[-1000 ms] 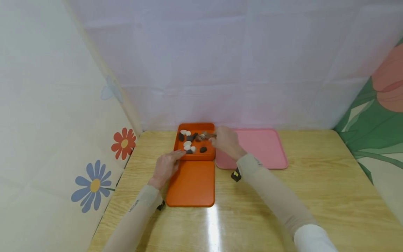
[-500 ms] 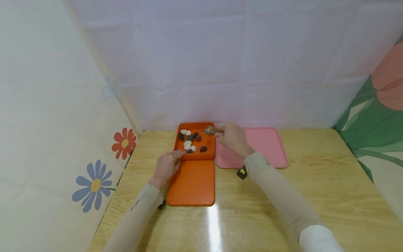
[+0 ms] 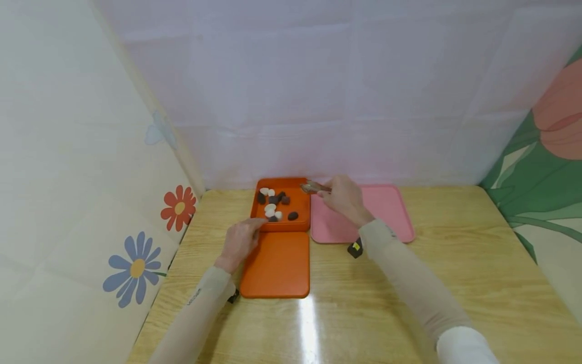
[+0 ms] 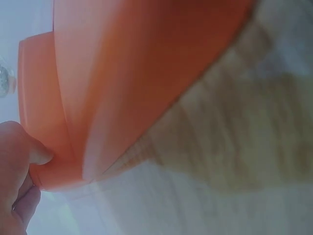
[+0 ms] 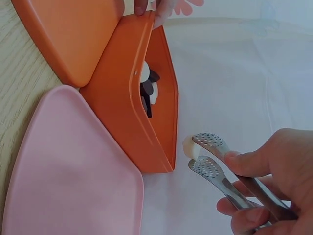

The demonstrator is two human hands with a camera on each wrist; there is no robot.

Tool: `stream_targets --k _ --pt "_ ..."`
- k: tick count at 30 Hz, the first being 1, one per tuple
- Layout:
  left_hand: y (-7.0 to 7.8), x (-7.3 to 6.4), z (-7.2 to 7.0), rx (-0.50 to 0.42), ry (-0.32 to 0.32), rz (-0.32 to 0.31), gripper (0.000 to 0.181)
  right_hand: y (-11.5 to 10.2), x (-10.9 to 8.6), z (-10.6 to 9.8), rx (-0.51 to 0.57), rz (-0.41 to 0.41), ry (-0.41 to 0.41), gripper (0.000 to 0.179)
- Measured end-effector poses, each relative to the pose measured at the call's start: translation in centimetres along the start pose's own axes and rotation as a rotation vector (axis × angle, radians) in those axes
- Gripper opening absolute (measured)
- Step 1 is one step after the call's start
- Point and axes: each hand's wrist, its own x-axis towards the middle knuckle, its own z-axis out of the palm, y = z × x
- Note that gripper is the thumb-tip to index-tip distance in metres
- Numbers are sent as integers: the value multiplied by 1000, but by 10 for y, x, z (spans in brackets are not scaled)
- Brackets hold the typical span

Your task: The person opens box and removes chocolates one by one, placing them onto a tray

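Note:
My left hand [image 3: 241,240] is at the near left corner of an orange box [image 3: 291,226]. In the left wrist view, its thumb and fingers pinch the box's wall. Dark and white pebbles [image 3: 271,208] lie inside the box. My right hand [image 3: 346,198] grips metal tongs [image 5: 208,168] with perforated tips. Between those tips sits a pale, whitish pebble [image 5: 189,147], plain in the right wrist view but hard to make out from the head. The tongs are raised near the box's far right corner.
The flat orange lid [image 3: 276,265] lies against the near side of the box. A pink tray [image 3: 382,212] stands right of the box, partly under my right arm. Fabric walls border the wooden table [image 3: 464,242] at the back and sides.
My right hand has drawn the tongs up from among the pebbles and moved to the right, toward the box's right edge. The left hand has stayed at the box corner.

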Motion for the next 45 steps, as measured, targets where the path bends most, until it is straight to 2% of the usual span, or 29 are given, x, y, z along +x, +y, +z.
stream_targets --k 8,15,25,37,45 --pt "-2 0 0 3 7 -10 41 14 2 -1 -20 -1 31 30" --pt "-3 1 0 -2 -7 -17 40 27 6 3 -44 23 27 29" --pt "-2 1 0 -16 -18 -28 39 41 8 16 -124 1 111 22" --pt "0 0 1 -36 -21 -27 40 51 7 33 -175 23 104 20" --pt "1 0 0 -32 -27 -34 41 56 8 37 -202 26 155 18"
